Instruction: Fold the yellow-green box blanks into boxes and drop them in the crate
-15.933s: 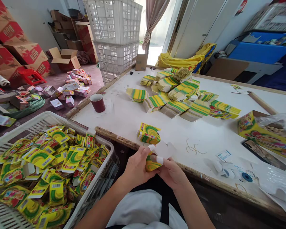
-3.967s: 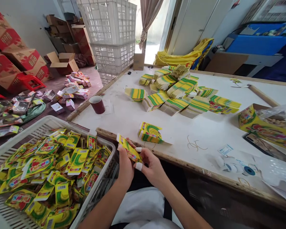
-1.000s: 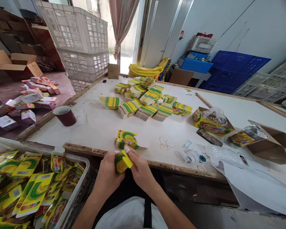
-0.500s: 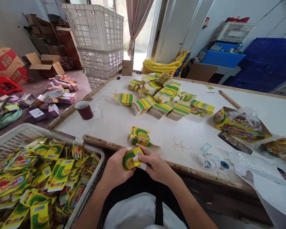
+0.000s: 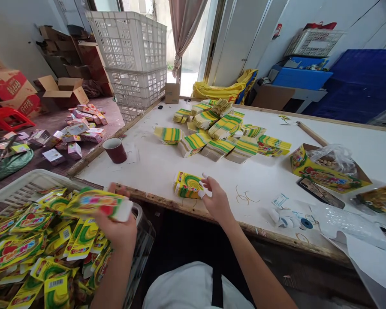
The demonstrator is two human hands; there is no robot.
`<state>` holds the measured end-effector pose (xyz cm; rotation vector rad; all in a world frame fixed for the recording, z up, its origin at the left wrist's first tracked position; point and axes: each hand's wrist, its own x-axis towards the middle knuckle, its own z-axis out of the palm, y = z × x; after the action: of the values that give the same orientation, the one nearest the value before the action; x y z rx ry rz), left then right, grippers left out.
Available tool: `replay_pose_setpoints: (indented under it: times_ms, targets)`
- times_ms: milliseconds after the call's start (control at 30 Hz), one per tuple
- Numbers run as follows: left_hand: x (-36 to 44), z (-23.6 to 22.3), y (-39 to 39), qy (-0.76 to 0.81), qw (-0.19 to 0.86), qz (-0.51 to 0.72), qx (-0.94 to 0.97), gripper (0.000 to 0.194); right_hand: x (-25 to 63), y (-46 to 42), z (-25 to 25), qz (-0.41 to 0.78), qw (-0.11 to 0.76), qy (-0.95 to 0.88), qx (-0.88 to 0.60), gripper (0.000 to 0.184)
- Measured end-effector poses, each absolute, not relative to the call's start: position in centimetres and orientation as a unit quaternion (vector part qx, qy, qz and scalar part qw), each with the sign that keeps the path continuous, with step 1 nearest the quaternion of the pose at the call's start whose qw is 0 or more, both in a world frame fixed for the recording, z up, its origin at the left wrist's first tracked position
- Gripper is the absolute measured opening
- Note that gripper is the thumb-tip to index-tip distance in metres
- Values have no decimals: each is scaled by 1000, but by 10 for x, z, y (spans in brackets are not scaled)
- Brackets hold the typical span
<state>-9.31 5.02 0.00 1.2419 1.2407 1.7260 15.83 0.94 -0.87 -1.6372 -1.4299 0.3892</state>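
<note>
My left hand (image 5: 118, 223) holds a yellow-green printed carton (image 5: 94, 203) over the crate at the left; both are smeared by motion. One end of this carton shows a white flap. Below it the white plastic crate (image 5: 35, 175) is filled with similar yellow cartons (image 5: 55, 288). At the table's near edge my right hand (image 5: 217, 199) has its thumb and fingers closed at the right end of a small stack of flat cartons (image 5: 188, 185). White coverings show on some of its fingertips.
Farther back on the white table lie several bundles of flat cartons (image 5: 225, 126). A dark red mug (image 5: 115, 151) stands at the left. To the right are rubber bands (image 5: 244, 195), a phone (image 5: 320, 192) and an open display box (image 5: 330, 174). Stacked white crates (image 5: 131, 43) rise behind.
My hands were together on a small carton in front of me. My left hand has swung left over the crate with a carton, and my right hand has moved forward to the stack.
</note>
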Motion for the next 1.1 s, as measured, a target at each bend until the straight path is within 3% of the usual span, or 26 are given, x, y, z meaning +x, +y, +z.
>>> replay_pose_setpoints:
  times_ms: [100, 233, 467, 800, 1100]
  targets:
    - [-104, -7, 62, 484, 409, 687, 356, 78, 168, 23, -23, 103, 383, -585, -707, 44]
    - [-78, -15, 56, 453, 537, 673, 232, 62, 169, 27, -32, 88, 376, -596, -704, 40]
    - [-24, -16, 23, 378, 653, 607, 249, 47, 169, 26, -35, 67, 384, -601, -698, 41]
    - [-25, -12, 18, 406, 668, 564, 268, 37, 164, 25, -32, 53, 347, -581, -734, 31]
    - [-18, -14, 11, 400, 696, 521, 289, 35, 162, 20, -19, 111, 420, -553, -711, 43]
